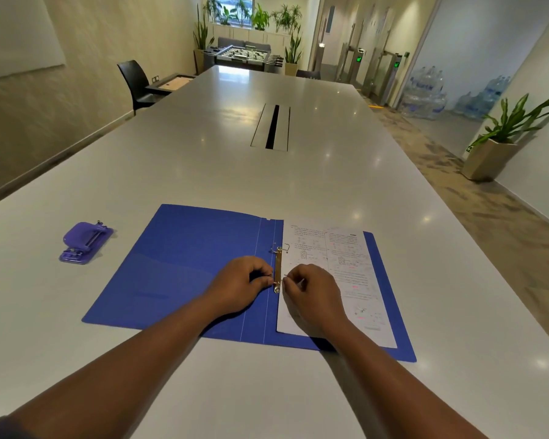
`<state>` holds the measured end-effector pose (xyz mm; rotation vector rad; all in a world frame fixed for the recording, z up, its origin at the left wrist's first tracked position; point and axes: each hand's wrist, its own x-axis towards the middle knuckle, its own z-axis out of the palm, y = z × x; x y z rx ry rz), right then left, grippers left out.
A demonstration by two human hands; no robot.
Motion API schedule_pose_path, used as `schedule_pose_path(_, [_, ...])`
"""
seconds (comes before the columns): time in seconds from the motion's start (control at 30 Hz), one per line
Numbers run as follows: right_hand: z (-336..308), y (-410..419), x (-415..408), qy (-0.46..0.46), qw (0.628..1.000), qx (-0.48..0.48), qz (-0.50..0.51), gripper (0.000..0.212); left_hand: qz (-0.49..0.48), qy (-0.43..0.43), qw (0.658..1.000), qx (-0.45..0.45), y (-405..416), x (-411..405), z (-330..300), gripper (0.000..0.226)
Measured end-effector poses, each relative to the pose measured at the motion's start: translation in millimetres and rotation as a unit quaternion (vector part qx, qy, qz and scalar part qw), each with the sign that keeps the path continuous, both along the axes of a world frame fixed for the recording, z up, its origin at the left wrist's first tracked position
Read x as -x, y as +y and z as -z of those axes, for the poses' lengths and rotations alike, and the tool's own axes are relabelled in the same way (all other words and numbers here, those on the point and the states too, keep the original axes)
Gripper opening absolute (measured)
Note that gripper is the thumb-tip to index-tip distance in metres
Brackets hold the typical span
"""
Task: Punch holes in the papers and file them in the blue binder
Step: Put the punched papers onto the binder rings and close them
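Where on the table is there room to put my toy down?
Bare table lies beyond the blue binder, and between it and the purple hole punch. Crowded: both hands at the binder's metal clip beside the papers.

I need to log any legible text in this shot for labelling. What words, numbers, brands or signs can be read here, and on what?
No text here can be quoted.
Papers in the blue binder: printed lines, diagrams and pink marks, too small and blurred to read.
Hole punch: no label visible.
Gate panels at the far end: green lit symbols, no readable words.
Water bottles: labels too blurred.
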<state>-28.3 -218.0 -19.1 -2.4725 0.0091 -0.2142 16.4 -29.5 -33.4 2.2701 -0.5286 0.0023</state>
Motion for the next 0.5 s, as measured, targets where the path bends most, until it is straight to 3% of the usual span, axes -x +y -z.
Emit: schedule_pose_path(0.5, [12,-20,-48,-0.032,0.999,-0.009,0.004,0.018,-0.008,-0.044,0.999,-0.014,-22,-47,1,0.01])
